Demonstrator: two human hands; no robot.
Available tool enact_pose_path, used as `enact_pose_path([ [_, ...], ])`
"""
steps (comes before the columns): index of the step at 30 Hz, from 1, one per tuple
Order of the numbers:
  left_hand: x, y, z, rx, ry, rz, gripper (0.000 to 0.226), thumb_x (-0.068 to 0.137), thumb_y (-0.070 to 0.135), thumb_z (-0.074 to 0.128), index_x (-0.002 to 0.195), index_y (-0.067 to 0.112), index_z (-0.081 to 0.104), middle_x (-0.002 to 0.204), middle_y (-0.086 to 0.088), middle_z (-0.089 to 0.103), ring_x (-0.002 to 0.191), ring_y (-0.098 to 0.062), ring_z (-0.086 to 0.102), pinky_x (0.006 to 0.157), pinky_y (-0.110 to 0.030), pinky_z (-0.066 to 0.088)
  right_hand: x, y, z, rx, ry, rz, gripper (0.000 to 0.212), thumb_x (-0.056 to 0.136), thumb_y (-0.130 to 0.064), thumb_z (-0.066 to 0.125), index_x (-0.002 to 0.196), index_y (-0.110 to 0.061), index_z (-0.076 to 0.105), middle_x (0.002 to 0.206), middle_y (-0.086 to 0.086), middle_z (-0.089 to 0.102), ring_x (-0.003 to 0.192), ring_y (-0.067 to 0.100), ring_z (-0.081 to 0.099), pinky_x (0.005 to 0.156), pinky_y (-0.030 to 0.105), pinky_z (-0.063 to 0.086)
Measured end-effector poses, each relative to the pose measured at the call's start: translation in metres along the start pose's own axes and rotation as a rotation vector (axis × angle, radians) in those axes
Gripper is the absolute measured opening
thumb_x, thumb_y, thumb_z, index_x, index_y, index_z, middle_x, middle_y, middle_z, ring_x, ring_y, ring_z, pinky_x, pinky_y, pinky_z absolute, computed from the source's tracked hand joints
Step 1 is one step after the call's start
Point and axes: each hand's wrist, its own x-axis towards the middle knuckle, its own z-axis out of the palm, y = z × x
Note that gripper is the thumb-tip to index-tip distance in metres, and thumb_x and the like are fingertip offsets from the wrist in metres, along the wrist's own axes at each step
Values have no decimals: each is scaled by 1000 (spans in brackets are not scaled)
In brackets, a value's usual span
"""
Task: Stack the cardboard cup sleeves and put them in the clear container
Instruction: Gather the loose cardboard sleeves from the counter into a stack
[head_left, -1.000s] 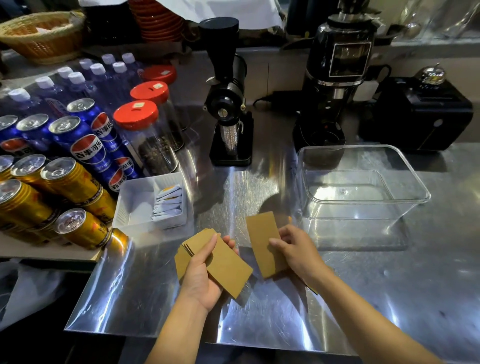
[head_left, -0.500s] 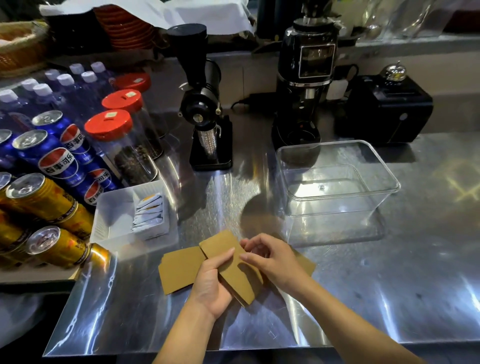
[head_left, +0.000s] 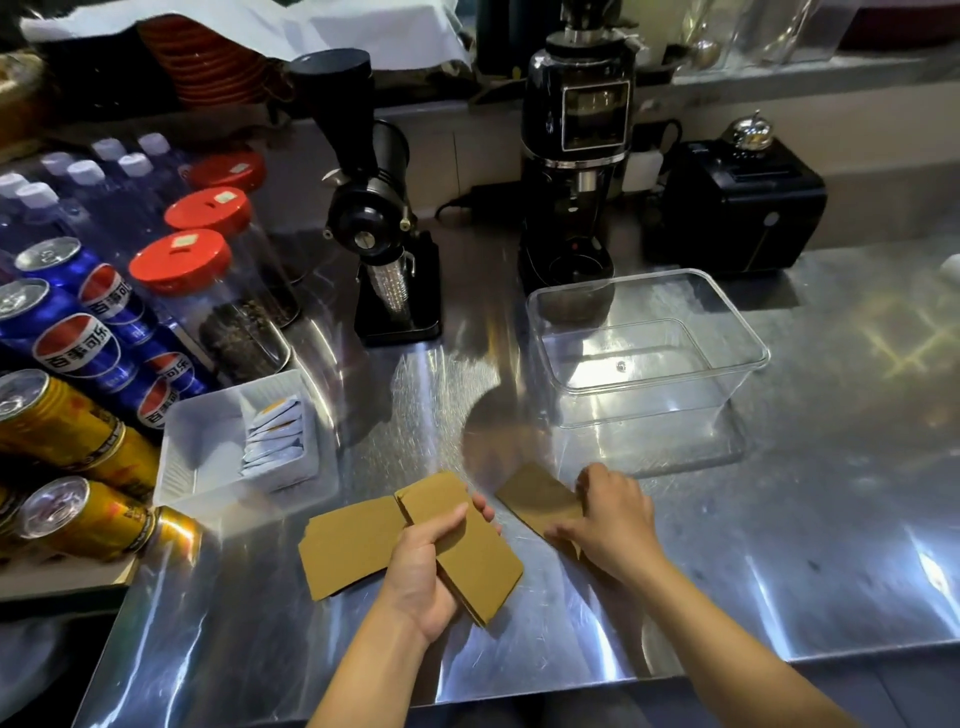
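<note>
Head view: left hand (head_left: 426, 566) clasps sleeve stack (head_left: 467, 545); right fingers (head_left: 563, 532) atop sleeve (head_left: 537, 496).

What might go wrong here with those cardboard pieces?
The sleeves in the left hand are fanned out, not squared, so some might slip loose. The right hand presses a sleeve on the counter flat against slick steel, which may be hard to lift. The clear container is light and might slide.

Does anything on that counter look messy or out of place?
Only the cardboard sleeves: the bundle in the left hand is fanned out unevenly, and one sleeve lies apart under the right hand. The clear container is empty.
</note>
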Motion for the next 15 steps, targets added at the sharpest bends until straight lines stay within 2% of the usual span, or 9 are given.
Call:
enact_pose_path([
  [3, 1, -3, 5, 59, 60, -41, 15, 71, 14, 65, 80, 3, 71, 76, -14, 68, 70, -25, 61, 80, -40, 48, 4, 3, -4, -9, -71, 51, 49, 56, -44, 79, 87, -19, 49, 98, 7, 61, 100, 29, 52, 71, 33, 30],
  [5, 2, -5, 8, 61, 83, -62, 19, 72, 14, 66, 85, 1, 67, 78, -15, 67, 71, -26, 61, 79, -39, 48, 6, 5, -8, 71, -137, 72, 44, 57, -39, 80, 75, -20, 45, 90, 4, 61, 95, 28, 55, 67, 33, 34],
  [8, 2, -7, 11, 48, 95, -75, 22, 73, 14, 67, 90, 0, 64, 81, -16, 65, 72, -25, 60, 80, -39, 48, 5, 10, -11, 313, -200, 122, 38, 66, -27, 77, 64, -20, 40, 69, -3, 53, 72, 21, 52, 56, 30, 36],
  [12, 2, -9, 13, 31, 103, -88, 32, 71, 20, 69, 94, 0, 61, 84, -16, 62, 74, -25, 59, 80, -38, 48, 3, 11, -19, 651, -162, 176, 28, 76, -19, 72, 63, -17, 48, 65, 3, 57, 65, 21, 54, 57, 30, 42],
  [15, 1, -10, 15, 9, 74, -118, 35, 70, 26, 69, 91, -1, 63, 88, -19, 63, 79, -30, 62, 84, -44, 50, -2, 2, -29, 885, -210, 160, 24, 77, -20, 72, 62, -16, 54, 61, 2, 58, 58, 16, 55, 42, 19, 43],
])
